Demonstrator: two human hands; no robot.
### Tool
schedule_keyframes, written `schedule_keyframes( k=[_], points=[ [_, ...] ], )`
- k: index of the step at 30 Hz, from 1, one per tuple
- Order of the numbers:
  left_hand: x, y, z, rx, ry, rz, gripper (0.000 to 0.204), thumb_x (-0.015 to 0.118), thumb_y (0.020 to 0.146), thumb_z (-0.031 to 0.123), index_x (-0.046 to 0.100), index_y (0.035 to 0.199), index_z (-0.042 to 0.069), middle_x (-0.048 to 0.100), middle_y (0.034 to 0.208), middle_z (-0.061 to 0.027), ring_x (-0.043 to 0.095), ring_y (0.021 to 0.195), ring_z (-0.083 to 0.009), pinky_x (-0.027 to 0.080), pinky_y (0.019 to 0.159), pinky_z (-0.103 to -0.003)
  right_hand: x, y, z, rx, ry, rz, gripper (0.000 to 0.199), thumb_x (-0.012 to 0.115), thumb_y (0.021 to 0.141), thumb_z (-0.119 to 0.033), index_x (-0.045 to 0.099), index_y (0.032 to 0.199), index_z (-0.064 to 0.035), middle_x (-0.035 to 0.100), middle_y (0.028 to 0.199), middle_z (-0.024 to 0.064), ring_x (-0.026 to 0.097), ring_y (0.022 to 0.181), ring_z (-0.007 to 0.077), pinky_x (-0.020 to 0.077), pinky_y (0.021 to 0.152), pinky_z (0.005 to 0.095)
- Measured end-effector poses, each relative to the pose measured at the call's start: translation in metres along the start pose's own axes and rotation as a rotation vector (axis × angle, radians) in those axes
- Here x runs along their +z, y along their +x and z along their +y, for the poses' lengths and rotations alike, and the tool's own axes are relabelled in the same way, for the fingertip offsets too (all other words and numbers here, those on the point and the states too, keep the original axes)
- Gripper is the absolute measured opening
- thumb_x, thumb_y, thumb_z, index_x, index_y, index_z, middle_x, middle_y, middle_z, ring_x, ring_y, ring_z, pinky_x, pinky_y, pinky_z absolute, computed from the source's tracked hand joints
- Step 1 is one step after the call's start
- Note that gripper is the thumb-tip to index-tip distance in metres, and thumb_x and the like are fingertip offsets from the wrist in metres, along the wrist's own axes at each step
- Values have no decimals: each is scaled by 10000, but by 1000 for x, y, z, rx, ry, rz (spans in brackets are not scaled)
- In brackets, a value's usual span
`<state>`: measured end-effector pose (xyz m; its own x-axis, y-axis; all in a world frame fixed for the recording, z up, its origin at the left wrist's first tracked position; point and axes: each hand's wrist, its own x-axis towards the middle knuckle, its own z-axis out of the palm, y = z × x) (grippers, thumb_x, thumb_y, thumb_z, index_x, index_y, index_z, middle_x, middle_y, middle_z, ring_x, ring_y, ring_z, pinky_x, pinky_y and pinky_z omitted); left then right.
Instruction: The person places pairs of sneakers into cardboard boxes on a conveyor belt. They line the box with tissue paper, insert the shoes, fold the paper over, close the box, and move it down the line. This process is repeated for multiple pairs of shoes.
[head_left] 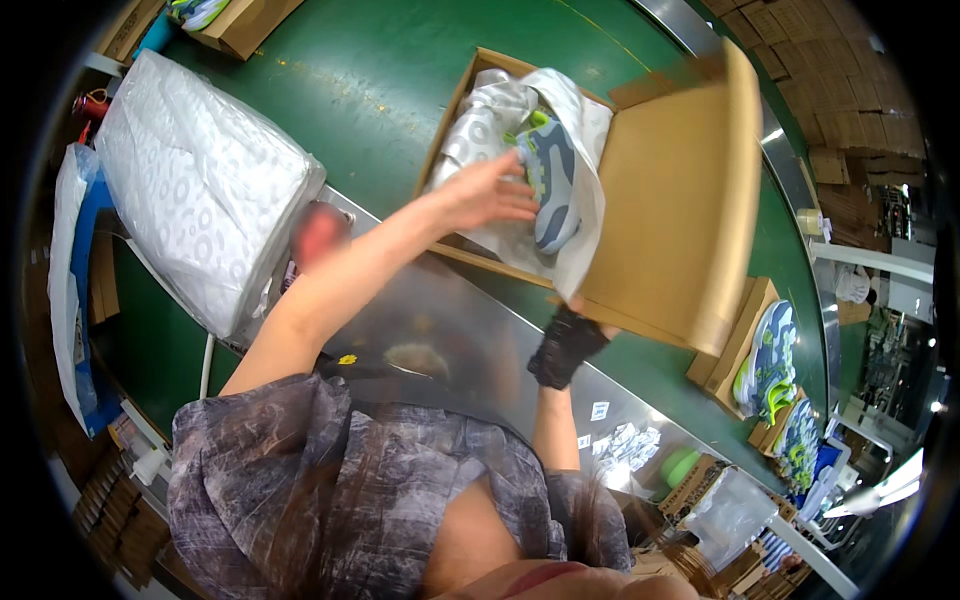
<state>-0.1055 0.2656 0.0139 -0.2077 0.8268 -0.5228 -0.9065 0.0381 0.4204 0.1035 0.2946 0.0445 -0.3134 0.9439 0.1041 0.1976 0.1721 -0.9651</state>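
Note:
An open brown cardboard shoebox (655, 205) sits in front of me, its lid raised on the right and blurred. Inside lies a grey-blue sneaker (556, 190) with lime-green trim, sole side showing, among white patterned tissue paper (587, 215). My bare left hand (490, 193) reaches over the box with its fingers apart, fingertips beside the sneaker; whether they touch it I cannot tell. At the box's near corner, my right hand (568, 346) in a black glove with bare fingertips is closed on the tapering corner of the tissue paper. Part of its fingers is hidden by the box.
The box stands on a green belt (370, 110) with a metal ledge (470, 320) on my side. To the left is a plastic-wrapped stack of patterned paper (200, 180). At right are open boxes with sneakers (772, 350). Crumpled paper (627, 447) and a green bowl-like item (680, 466) lie nearer me.

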Motion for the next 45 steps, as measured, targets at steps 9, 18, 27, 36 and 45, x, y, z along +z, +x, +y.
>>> schedule_keyframes(
  k=[9, 18, 27, 36, 45],
  points=[
    [-72, -39, 32, 580, 992, 457, 477, 393, 913, 385, 539, 1023, -56, 607, 911, -112, 555, 841, -159, 430, 747, -291, 67, -10, 33, -739, -1005, -361, 631, 476, 671, 38, 420, 1262, -175, 308, 1363, 162, 273, 1241, 364, 188, 950, 552],
    [-107, -17, 18, 580, 1262, 494, 493, 431, 861, 413, 522, 1078, -19, 552, 1009, -231, 489, 947, -353, 381, 833, -414, 50, -12, 26, -714, -1026, -479, 633, 469, 656, 6, 432, 1266, -160, 336, 1339, 183, 295, 1229, 387, 207, 971, 550],
    [-9, -78, 81, -92, 168, 83, 624, 512, 751, 561, 502, 1173, 102, 558, 1081, -76, 539, 950, -204, 448, 783, -351, 9, 83, -122, -921, -773, -381, 671, 550, 534, -1, 496, 1191, -129, 465, 1224, 118, 414, 1147, 279, 314, 895, 386],
    [-19, -227, 94, 333, 12, 118, 563, 427, 786, 555, 502, 1161, 142, 530, 1078, -66, 504, 941, -220, 406, 802, -397, -36, 46, -46, -759, -608, -189, 389, 610, 787, -95, 487, 1153, -50, 422, 1226, 210, 454, 1109, 348, 370, 923, 396],
    [-59, -388, 63, 749, -162, 543, 484, 400, 839, 518, 531, 1118, 145, 587, 1039, -10, 553, 950, -158, 458, 792, -358, -50, -43, 118, -167, -1014, -384, 387, 586, 797, -286, 529, 1081, -29, 476, 1199, 179, 464, 1099, 314, 323, 944, 419]
  ],
)
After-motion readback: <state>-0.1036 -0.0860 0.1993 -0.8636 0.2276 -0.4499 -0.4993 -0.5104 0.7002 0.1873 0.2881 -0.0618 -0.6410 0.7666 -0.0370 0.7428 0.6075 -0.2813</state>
